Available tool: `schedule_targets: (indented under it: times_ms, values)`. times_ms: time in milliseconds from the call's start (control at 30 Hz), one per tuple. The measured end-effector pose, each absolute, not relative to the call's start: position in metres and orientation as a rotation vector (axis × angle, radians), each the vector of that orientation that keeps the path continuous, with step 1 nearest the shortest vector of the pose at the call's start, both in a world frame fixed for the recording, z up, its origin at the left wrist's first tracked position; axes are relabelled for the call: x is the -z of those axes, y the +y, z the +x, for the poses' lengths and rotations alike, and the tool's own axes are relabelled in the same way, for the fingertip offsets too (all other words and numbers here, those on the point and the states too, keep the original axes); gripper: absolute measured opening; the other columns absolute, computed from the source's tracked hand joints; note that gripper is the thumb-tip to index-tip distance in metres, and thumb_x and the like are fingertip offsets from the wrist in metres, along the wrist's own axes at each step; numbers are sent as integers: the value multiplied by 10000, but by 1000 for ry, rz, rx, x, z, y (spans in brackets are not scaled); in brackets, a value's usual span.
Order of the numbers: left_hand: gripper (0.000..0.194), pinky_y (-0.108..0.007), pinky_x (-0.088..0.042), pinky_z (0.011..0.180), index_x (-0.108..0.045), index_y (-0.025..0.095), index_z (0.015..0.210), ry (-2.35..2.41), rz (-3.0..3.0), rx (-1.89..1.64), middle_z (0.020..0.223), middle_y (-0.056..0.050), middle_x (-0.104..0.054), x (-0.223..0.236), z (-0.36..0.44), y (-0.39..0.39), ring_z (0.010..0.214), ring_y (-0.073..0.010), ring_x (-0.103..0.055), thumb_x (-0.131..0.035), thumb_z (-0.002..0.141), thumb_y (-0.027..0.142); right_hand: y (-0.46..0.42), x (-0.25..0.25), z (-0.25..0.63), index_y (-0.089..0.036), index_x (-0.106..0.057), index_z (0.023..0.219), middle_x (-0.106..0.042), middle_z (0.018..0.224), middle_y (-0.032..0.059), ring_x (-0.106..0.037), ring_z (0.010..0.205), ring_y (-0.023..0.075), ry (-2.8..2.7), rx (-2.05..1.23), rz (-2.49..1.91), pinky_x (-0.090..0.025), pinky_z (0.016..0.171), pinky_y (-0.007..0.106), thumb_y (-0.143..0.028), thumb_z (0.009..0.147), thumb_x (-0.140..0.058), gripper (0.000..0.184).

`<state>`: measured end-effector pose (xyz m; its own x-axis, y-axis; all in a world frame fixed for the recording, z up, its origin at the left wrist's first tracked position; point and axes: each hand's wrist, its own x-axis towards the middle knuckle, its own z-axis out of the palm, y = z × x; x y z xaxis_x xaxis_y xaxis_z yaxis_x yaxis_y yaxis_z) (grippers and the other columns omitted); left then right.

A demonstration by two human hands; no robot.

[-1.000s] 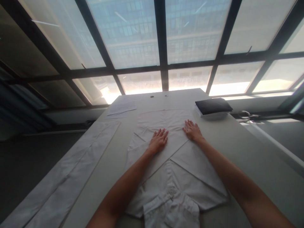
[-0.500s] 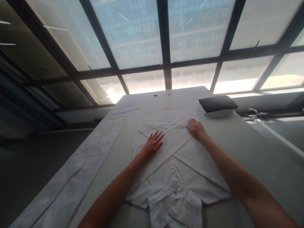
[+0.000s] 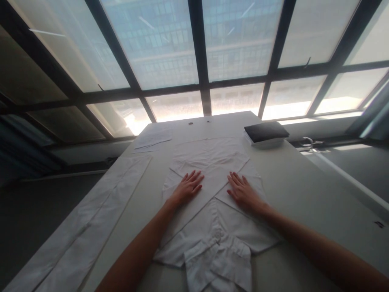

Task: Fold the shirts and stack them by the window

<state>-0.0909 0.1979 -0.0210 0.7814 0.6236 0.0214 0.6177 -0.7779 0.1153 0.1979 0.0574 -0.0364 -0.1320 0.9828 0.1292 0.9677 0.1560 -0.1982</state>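
A white shirt-like garment lies on the white table, its sides folded inward so that slanting edges cross its middle. At its near end are a buttoned placket and what looks like a collar. My left hand rests flat on the folded cloth left of centre, fingers spread. On the right half, my right hand also lies palm down on the fabric with its fingers stretched out. Neither hand grips anything. The cloth directly beneath both palms is hidden.
Along the table's left edge runs a long strip of white cloth. Sheets of paper lie at the far left. A black item tops a white stack at the far right. Large windows stand behind the table.
My right hand has slid nearer and inward over the garment, from its far right edge towards the middle. My left hand keeps about the same place on the cloth. The view has shifted slightly right.
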Motion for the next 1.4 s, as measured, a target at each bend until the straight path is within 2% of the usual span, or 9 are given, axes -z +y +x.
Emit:
schedule_targets:
  times_ms: [300,467,600,700,833,1000,1200,1400]
  values:
    - [518,-465,-161,1233,-348,340,1541,1010,2869,-130,1638,16,-239,22,-90,201,1525,-217,-166,-300,1047,491,-46,43,252,-228,-119,1602,-200,1639,70,-177,1516,237,-2230,-25,-1891,-214,1225,490,-512,1022,-345,684]
    - [513,-489,-154,1230,-352,336,1541,1023,2872,-113,1643,9,-230,17,-89,197,1529,-232,-145,-284,1053,480,-59,44,252,-278,-154,1595,-182,1642,33,-158,1518,232,-2271,-60,-1854,-194,1229,504,-500,1029,-336,635]
    - [544,-544,-93,1226,-284,352,1564,967,2901,-56,1663,9,-148,11,-111,167,1539,-262,-60,-271,1049,526,-58,51,256,-302,-187,1590,-202,1636,24,-174,1515,232,-2236,-51,-1835,-197,1227,514,-507,1019,-353,629]
    - [557,-522,-89,1232,-231,376,1574,935,2917,-2,1664,17,-141,11,-146,136,1540,-240,-72,-254,1046,549,-57,58,259,-325,-203,1587,-211,1633,5,-177,1514,235,-2225,-49,-1805,-198,1226,524,-515,1008,-364,630]
    - [597,-475,-146,1233,-231,286,1588,1162,2877,-5,1656,-44,-179,16,-192,113,1532,-222,-143,-217,1048,540,-57,65,261,-336,-224,1583,-229,1629,-3,-181,1514,239,-2215,-43,-1806,-194,1225,527,-526,997,-372,634]
    - [685,-501,-212,1211,-247,178,1586,1481,2763,-38,1636,-116,-230,19,-211,117,1520,-254,-195,-226,1030,576,-56,67,264,-356,-220,1580,-243,1626,-3,-199,1509,235,-2204,-15,-1788,-202,1224,508,-523,997,-375,626]
    - [747,-491,-225,1206,-273,109,1572,1592,2705,-99,1633,-147,-232,23,-209,126,1509,-278,-229,-214,1017,606,-57,55,260,-260,-299,1570,-256,1629,46,-193,1513,230,-2254,-36,-1847,-205,1216,508,-514,1024,-318,602]
    - [767,-506,-255,1189,-297,124,1566,1612,2730,-214,1611,-160,-298,33,-216,137,1479,-305,-298,-271,995,635,-60,43,257,-211,-348,1555,-257,1632,76,-189,1515,228,-2252,-84,-1890,-189,1218,498,-471,1029,-322,587]
